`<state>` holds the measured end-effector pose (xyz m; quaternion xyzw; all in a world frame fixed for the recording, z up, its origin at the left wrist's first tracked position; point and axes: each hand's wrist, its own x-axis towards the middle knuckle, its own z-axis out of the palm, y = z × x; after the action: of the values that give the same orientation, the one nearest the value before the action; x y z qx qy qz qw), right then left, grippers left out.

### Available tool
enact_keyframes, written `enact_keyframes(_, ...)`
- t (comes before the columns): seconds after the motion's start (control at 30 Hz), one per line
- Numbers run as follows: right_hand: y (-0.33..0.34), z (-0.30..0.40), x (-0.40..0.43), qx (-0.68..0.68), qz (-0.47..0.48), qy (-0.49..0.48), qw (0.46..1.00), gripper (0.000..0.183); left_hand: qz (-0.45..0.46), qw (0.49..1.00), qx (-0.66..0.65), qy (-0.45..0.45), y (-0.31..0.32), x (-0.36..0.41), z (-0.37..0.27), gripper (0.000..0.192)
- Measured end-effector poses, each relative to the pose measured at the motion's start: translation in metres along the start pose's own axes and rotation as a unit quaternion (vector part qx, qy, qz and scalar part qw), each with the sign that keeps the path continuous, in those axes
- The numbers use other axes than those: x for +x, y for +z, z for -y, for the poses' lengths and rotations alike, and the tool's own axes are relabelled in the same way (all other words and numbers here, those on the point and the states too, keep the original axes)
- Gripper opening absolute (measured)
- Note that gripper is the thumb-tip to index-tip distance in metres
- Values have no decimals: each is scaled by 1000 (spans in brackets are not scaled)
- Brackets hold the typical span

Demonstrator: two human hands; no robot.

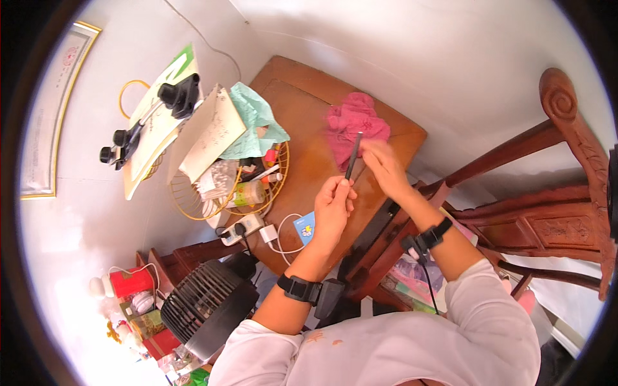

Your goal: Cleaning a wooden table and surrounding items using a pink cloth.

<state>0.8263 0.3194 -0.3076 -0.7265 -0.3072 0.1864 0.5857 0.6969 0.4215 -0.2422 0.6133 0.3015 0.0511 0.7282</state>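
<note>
My left hand (334, 199) grips the lower end of a slim black pen-like stick (354, 155), which points up and away from me and ends in a pale tip. Close to the right of its upper part is my right hand (385, 166), its fingertips blurred; whether they pinch anything small cannot be made out. Behind both hands a crumpled pink cloth (359, 120) lies on the brown wooden table (299, 116). A blue card (304, 227) is partly hidden by my left forearm.
A yellow wire basket (285, 181) at the left holds bottles, papers and a turquoise bag (258, 123). Near it are a power strip (243, 228) and a white charger (268, 234) with a cable. A black fan (212, 304) stands lower left, a carved wooden chair (536, 227) right.
</note>
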Motion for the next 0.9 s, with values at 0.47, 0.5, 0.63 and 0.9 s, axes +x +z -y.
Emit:
enact_keyframes(0.47, 7, -44, 9, 165, -103, 106, 975, 24, -76, 983, -167, -13, -29, -7, 14, 20)
enact_keyframes(0.5, 4, -29, -7, 273, -98, 102, 951, 24, -80, 981, -177, -6, -24, -4, 14, 20)
enact_keyframes(0.63, 19, 63, -53, 416, -92, 68, 902, 40, -36, 994, -104, 14, 8, 10, 34, 15)
enact_keyframes(0.9, 11, 92, -84, 353, -190, 112, 909, 37, -59, 940, 207, 264, 52, -61, 5, 17)
